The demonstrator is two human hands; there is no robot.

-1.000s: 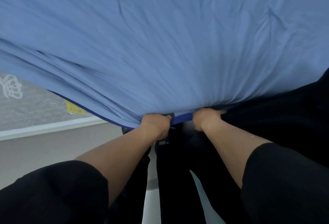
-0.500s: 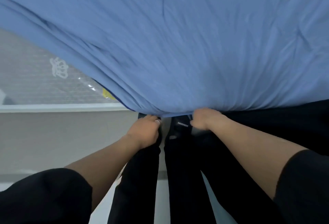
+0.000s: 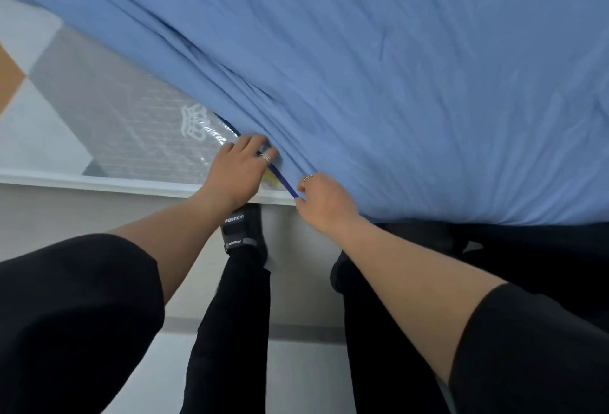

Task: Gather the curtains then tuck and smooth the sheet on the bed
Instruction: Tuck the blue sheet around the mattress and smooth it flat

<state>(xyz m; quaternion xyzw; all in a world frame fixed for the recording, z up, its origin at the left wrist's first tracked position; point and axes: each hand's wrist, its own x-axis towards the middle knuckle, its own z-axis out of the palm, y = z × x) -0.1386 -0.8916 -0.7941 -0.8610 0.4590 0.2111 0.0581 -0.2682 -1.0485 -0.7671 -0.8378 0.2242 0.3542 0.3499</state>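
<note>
Blue sheet (image 3: 395, 84) bunched up; left hand (image 3: 242, 171) grips its dark edge over the bare mattress (image 3: 125, 123), and right hand (image 3: 324, 204) pinches that edge just beside it.

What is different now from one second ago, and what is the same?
The left hand and right hand moved slightly apart along the sheet edge, toward the bare mattress; more of the dark blue hem shows between them. Both keep gripping the sheet.
</note>
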